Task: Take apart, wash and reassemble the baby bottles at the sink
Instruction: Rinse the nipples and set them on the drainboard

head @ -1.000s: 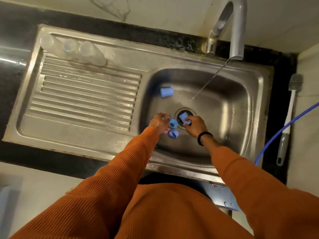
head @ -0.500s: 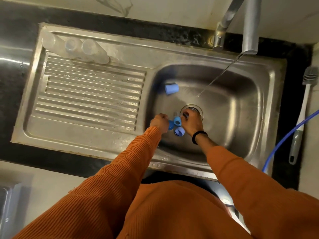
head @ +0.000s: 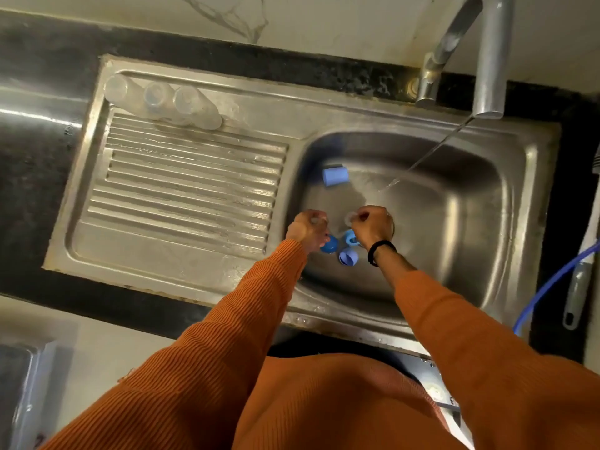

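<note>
Both hands are down in the sink basin (head: 461,241), near the drain. The left hand (head: 306,227) has its fingers curled around a small clear part, apparently a teat, with a blue collar ring (head: 329,246) just below it; whether that ring is also held cannot be told. The right hand (head: 371,224) pinches another clear teat (head: 350,216) between thumb and fingers. Two further blue rings (head: 348,256) lie on the basin floor beside the right wrist. A blue cap (head: 335,176) lies apart, toward the rear left of the basin. Three clear bottle bodies (head: 162,103) lie at the back of the drainboard (head: 181,190). The tap (head: 487,60) is running, and its stream (head: 431,154) lands behind the hands.

Assessment: the washing of small parts is in progress. Each teat should be carried fully into the stream and flexed so that water passes through the tip. Grip should be firm, since wet silicone slips readily and the drain is close. Loose rings are best kept clear of the drain opening.
</note>
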Motion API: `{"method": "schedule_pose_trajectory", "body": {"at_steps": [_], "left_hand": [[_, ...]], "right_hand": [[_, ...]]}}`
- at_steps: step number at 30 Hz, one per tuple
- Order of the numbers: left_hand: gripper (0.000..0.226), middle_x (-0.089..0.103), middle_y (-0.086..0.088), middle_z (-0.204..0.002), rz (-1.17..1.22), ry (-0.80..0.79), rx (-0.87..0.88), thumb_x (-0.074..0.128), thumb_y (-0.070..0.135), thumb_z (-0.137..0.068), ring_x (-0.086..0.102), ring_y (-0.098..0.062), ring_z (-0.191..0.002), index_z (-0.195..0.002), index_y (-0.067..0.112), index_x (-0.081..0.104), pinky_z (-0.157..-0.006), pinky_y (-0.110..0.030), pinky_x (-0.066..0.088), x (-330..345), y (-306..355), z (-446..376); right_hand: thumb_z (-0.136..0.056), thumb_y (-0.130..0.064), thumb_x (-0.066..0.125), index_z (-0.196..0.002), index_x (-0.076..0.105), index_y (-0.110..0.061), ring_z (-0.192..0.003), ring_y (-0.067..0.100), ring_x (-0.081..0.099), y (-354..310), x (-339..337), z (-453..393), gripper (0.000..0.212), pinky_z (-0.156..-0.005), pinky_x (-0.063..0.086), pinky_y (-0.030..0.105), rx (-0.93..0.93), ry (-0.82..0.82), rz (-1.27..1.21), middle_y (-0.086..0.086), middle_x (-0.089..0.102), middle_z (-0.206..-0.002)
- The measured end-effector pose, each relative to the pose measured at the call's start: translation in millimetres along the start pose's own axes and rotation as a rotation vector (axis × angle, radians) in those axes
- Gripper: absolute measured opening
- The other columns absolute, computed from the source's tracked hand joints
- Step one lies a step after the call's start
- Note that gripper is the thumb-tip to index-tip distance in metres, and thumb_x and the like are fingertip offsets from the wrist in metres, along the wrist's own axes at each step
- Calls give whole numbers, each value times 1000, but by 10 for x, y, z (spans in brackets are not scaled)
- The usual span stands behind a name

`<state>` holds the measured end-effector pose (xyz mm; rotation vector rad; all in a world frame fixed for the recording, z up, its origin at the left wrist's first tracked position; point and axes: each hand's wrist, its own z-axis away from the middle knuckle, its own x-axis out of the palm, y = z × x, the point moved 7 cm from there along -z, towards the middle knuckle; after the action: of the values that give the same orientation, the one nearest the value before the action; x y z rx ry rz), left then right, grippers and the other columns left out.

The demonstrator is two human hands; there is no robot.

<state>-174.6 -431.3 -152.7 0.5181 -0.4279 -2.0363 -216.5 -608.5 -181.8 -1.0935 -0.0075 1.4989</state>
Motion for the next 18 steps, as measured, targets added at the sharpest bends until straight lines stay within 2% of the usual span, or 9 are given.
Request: {"method": "schedule_pose_trajectory", "body": {"at_steps": [2,5,6,8,9,11,13,15,18], "left_hand": [[11,73,-19,-103,-27,20,37,55,21,-103,72,-35,-91,-100,21,66,-97,-51,59,55,89,55],[23,71,-23,-115,-100,4,174,53,14,-104,69,-36,-95,-123,12,66,-97,-51,58,211,346,116],[30,70,-21,-120,-132,0,226,52,10,-105,69,-35,-96,-132,8,63,-95,-43,59,263,465,163],[37,63,-18,-121,-70,-15,295,48,3,-106,64,-24,-86,-142,1,56,-81,-20,59,403,713,263],[38,62,-19,-122,-67,-15,338,47,1,-106,60,-22,-85,-143,1,54,-83,-19,58,473,844,310],[40,62,-23,-133,-94,-35,416,48,-1,-105,61,-29,-101,-144,5,54,-107,-39,50,631,1110,431],[46,57,-26,-143,-101,-93,515,45,-10,-102,59,-35,-121,-147,2,50,-115,-49,41,762,1355,560],[53,56,-29,-142,-23,-163,549,43,-20,-97,58,-38,-125,-147,-2,47,-110,-50,43,840,1513,649],[40,68,-24,-127,94,-265,524,55,-9,-99,67,-35,-113,-136,4,60,-94,-41,52,894,1579,736]], "right_hand": [[-89,-14,70,-88,77,-13,-78,19,71,53,-188,-15,7,-79,60,35,76,44,-207,1,74,-84],[-90,-14,71,-83,74,-19,-77,21,68,37,-529,-59,10,-83,60,42,157,81,-487,8,73,-86],[-91,-15,73,-80,73,-21,-76,20,67,-10,-671,-75,12,-81,60,41,154,95,-545,8,73,-85],[-91,-16,75,-79,72,-22,-67,12,65,-170,-978,-96,14,-68,58,33,100,120,-612,4,72,-79],[-91,-15,75,-80,72,-21,-62,8,64,-261,-1125,-91,13,-63,56,30,70,129,-622,2,72,-77],[-89,-14,78,-83,74,-19,-58,6,63,-408,-1365,-68,9,-60,55,27,31,136,-639,2,73,-75],[-84,-14,84,-87,76,-15,-57,7,62,-524,-1503,-27,8,-58,54,24,-1,111,-670,2,75,-76],[-82,-14,85,-87,78,-15,-57,7,63,-619,-1581,41,9,-58,53,22,-33,88,-679,-1,76,-73],[-81,-13,84,-86,79,-15,-66,12,73,-699,-1648,147,8,-65,61,27,-70,70,-656,0,79,-78]]}}
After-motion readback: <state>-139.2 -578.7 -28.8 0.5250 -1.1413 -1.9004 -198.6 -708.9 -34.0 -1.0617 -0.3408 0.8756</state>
